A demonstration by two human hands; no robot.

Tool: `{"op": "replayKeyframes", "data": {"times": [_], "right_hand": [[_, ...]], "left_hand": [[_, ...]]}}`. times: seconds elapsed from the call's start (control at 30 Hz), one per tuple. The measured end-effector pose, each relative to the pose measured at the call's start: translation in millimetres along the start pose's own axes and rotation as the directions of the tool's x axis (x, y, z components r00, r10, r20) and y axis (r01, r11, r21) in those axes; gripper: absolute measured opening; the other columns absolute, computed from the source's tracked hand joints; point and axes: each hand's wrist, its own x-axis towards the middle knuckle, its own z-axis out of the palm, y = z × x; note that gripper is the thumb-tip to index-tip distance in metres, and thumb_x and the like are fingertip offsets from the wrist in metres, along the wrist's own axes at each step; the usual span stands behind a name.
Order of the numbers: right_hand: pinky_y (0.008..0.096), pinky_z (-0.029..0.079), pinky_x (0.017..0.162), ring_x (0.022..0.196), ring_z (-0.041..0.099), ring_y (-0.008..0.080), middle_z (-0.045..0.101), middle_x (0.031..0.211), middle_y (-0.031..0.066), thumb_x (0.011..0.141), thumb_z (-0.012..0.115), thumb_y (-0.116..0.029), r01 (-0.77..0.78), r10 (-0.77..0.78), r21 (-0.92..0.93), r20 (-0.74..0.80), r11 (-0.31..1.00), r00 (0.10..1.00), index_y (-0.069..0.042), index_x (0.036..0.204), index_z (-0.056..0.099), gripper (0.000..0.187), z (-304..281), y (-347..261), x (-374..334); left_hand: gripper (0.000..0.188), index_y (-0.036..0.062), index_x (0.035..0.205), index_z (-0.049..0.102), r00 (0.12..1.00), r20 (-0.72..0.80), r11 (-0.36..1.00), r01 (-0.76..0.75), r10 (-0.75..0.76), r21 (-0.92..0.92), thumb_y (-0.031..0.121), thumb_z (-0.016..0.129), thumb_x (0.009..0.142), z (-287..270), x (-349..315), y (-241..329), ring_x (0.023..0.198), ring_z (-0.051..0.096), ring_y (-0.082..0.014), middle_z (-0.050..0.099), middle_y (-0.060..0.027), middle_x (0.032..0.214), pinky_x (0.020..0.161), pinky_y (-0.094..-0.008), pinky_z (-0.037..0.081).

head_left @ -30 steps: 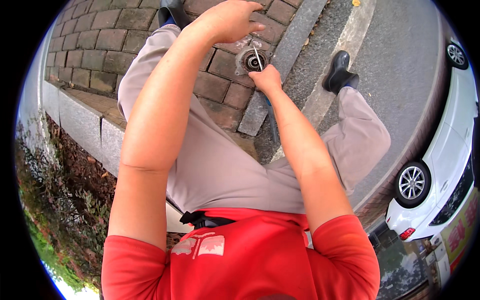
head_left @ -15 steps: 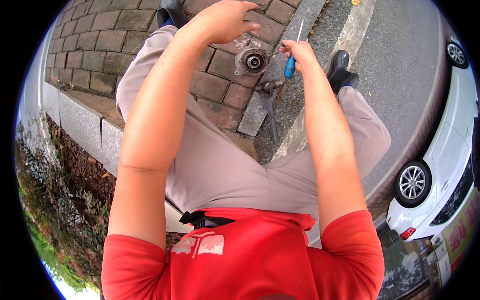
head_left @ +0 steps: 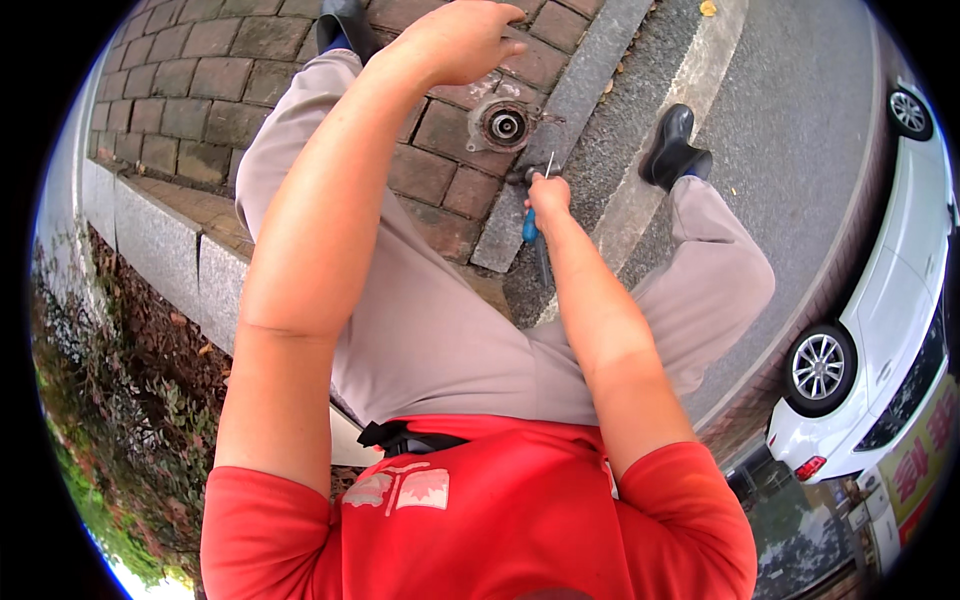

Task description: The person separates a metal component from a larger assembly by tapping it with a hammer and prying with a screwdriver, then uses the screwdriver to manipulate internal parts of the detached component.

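Observation:
My right hand (head_left: 549, 194) is closed around a screwdriver, its blue handle (head_left: 530, 228) below the fist and its thin metal shaft pointing away from me. Directly under that hand lies a hammer (head_left: 543, 262) on the kerb, partly covered by my fingers; whether I touch it, I cannot tell. A round, dirty metal housing with a ringed centre (head_left: 489, 128) rests on the brick paving, between my hands. Beyond it to the left, my left hand (head_left: 462, 42) hovers over the bricks with fingers stretched out, holding nothing I can see.
My booted feet stand wide apart, the right boot (head_left: 676, 150) on the asphalt road (head_left: 790, 130). A grey kerb strip (head_left: 590, 75) separates brick paving from road. White cars (head_left: 890, 330) are at the right. A planted bed (head_left: 130, 370) lies behind a stone edge at left.
My right hand has moved toward me and left with the screwdriver, from beside the metal housing to over the hammer. The left hand has barely shifted.

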Motion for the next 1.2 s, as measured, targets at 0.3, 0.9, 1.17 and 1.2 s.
{"op": "replayKeyframes", "data": {"times": [0.3,0.9,1.17,1.2], "right_hand": [[0.0478,0.055,0.073,0.090,0.069,0.0379,0.068,0.088,0.0244,0.092,0.058,-0.016,0.151,0.068,-0.469,0.418,0.870,0.906,0.006,0.102,0.067,0.026,-18.4,-38.8,-67.0],[0.0434,0.051,0.093,0.106,0.065,0.0379,0.068,0.116,0.0211,0.082,0.071,-0.014,0.712,-0.581,-0.629,0.467,0.312,0.667,-0.002,0.116,0.067,0.036,-93.7,-190.7,-132.5],[0.0465,0.052,0.090,0.098,0.067,0.0407,0.070,0.097,0.0248,0.081,0.062,-0.015,0.696,-0.572,-0.667,0.472,0.267,0.671,-0.004,0.103,0.074,0.028,-70.1,-212.0,-111.2],[0.0475,0.052,0.089,0.098,0.067,0.0406,0.070,0.097,0.0243,0.080,0.062,-0.015,0.706,-0.583,-0.654,0.472,0.271,0.661,-0.003,0.101,0.074,0.026,-68.4,-212.3,-109.0]], "left_hand": [[0.030,-0.0020,0.091,0.065,0.953,-0.288,0.993,0.066,-0.093,-0.099,0.027,0.056,0.097,-10.1,0.5,9.4,0.090,0.064,-0.0457,0.067,-0.0280,0.087,0.079,-0.0528,0.049],[0.048,-0.0030,0.101,0.067,0.979,-0.112,0.982,0.162,-0.172,-0.094,0.042,0.071,0.087,-46.0,-18.2,13.0,0.100,0.067,-0.0412,0.070,-0.0264,0.100,0.087,-0.0486,0.052],[0.048,-0.0038,0.101,0.067,0.987,-0.085,0.988,0.128,-0.136,-0.091,0.042,0.071,0.087,-39.2,-12.5,11.6,0.100,0.066,-0.0416,0.070,-0.0261,0.100,0.087,-0.0483,0.052],[0.048,-0.0039,0.101,0.067,0.986,-0.085,0.987,0.135,-0.142,-0.089,0.042,0.071,0.087,-38.1,-11.0,11.3,0.100,0.066,-0.0416,0.070,-0.0260,0.100,0.087,-0.0483,0.052]]}}
